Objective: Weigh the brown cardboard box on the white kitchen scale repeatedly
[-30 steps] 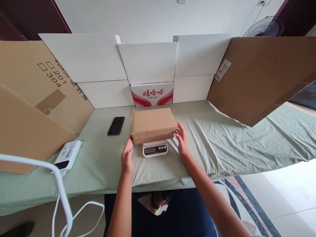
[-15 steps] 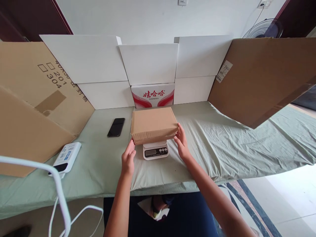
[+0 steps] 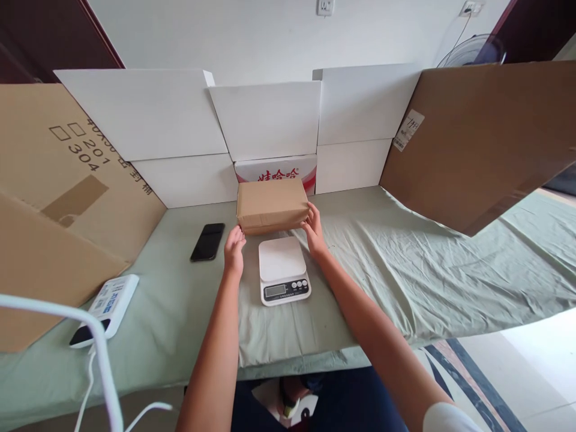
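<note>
- Brown cardboard box (image 3: 272,205), plain and without print, is held between both hands beyond the white scale (image 3: 283,270), at the scale's 12 o'clock and clear of its platform.
- Red Chinese characters show on the white carton (image 3: 276,173) just behind the box; its lower print is hidden.
- "201" and "304" are printed on the big cardboard sheet (image 3: 67,174) at 9 o'clock; a small label (image 3: 407,129) on the sheet at 2 o'clock is unreadable.
- Left hand (image 3: 234,248) presses the box's near-left corner, fingers partly curled.
- Right hand (image 3: 313,230) clasps the box's right end, fingers spread against it.
- Black phone (image 3: 207,242) lies on the green cloth (image 3: 382,252) at the left hand's 9 o'clock.
</note>
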Demonstrator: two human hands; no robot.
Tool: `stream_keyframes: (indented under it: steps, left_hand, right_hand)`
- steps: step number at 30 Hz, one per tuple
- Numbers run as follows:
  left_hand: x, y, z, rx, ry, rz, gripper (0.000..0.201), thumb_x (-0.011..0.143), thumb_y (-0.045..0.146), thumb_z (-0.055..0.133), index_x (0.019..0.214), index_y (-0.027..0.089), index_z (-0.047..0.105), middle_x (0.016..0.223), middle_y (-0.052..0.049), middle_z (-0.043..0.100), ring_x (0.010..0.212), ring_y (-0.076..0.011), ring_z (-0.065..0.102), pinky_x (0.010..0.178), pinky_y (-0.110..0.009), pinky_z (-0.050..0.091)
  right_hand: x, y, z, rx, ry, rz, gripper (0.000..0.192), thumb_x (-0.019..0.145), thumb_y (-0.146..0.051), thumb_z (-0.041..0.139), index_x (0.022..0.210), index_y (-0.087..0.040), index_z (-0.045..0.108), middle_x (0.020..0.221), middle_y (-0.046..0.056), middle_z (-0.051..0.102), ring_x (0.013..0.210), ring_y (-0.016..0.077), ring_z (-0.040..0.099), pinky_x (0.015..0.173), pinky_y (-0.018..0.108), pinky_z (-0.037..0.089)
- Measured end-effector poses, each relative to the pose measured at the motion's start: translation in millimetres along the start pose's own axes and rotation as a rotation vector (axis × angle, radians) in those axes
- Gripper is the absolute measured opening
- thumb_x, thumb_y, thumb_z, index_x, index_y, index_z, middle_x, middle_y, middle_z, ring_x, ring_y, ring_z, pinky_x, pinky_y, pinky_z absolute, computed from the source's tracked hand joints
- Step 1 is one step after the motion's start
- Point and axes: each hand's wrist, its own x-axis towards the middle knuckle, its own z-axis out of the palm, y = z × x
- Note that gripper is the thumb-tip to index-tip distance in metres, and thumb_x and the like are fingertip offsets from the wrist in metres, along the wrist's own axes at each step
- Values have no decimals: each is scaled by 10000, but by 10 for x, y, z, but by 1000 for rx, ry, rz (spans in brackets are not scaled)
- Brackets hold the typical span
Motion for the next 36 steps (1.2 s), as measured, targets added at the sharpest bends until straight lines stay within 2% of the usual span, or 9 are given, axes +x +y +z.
stream_keyframes:
  steps: [4, 9, 14, 16, 21, 24, 28, 32, 36]
  left_hand:
    - [16, -156, -90, 20, 23, -49, 670, 696, 293, 634, 1359, 192, 626, 1512, -164, 545, 1464, -331, 435, 1205, -487, 323]
    - [15, -218, -91, 34, 40, -93, 662, 690, 281, 627, 1340, 157, 627, 1495, -198, 551, 1451, -338, 452, 1198, -480, 336]
    - [18, -270, -96, 67, 58, -113, 605, 709, 285, 615, 1301, 167, 649, 1462, -189, 585, 1424, -334, 490, 1192, -493, 345]
    - [20, -279, -123, 75, 77, -109, 595, 714, 286, 605, 1298, 185, 649, 1463, -174, 587, 1432, -323, 482, 1196, -495, 337]
    - [28, -219, -283, 79, 180, -74, 636, 717, 290, 578, 1343, 178, 609, 1536, -180, 511, 1480, -312, 413, 1207, -484, 317]
    - [38, -162, -369, 73, 231, -65, 653, 723, 293, 561, 1365, 176, 588, 1560, -182, 482, 1492, -311, 391, 1205, -477, 323]
    - [47, -131, -381, 63, 237, -74, 631, 731, 292, 566, 1351, 178, 601, 1553, -190, 488, 1481, -312, 410, 1198, -480, 332]
    - [44, -142, -320, 58, 187, -84, 587, 741, 303, 592, 1310, 163, 636, 1510, -204, 534, 1460, -323, 442, 1196, -496, 330]
    - [31, -149, -260, 53, 137, -85, 567, 749, 300, 597, 1297, 165, 649, 1503, -189, 546, 1459, -308, 447, 1197, -479, 335]
  right_hand:
    - [-48, 162, -13, 6, -8, 51, 660, 861, -428, 586, 1466, -287, 363, 1555, 72, 492, 1402, 255, 516, 1184, 477, 419]
    - [-52, 162, -38, -32, 3, 100, 635, 874, -415, 558, 1466, -288, 366, 1561, 70, 485, 1370, 241, 532, 1175, 467, 423]
    - [-39, 212, -52, -39, 22, 128, 611, 846, -408, 576, 1422, -293, 410, 1518, 74, 518, 1349, 254, 542, 1171, 490, 421]
    - [-29, 234, -80, -39, 50, 126, 621, 834, -399, 582, 1422, -299, 409, 1534, 74, 490, 1393, 263, 500, 1187, 510, 397]
    - [2, 234, -260, -65, 235, 78, 656, 822, -362, 568, 1448, -333, 374, 1622, 39, 344, 1552, 246, 287, 1263, 536, 257]
    - [4, 216, -357, -84, 280, 84, 649, 834, -359, 535, 1457, -354, 357, 1632, 28, 322, 1563, 245, 262, 1255, 563, 248]
    - [-17, 199, -374, -83, 290, 137, 683, 824, -360, 521, 1481, -341, 336, 1629, 56, 330, 1531, 280, 331, 1225, 593, 281]
    - [-45, 183, -331, -102, 260, 168, 671, 825, -361, 532, 1475, -330, 370, 1617, 76, 368, 1477, 297, 424, 1209, 587, 314]
    - [-67, 203, -300, -102, 221, 194, 641, 830, -376, 542, 1456, -334, 413, 1609, 61, 403, 1456, 295, 457, 1205, 562, 347]
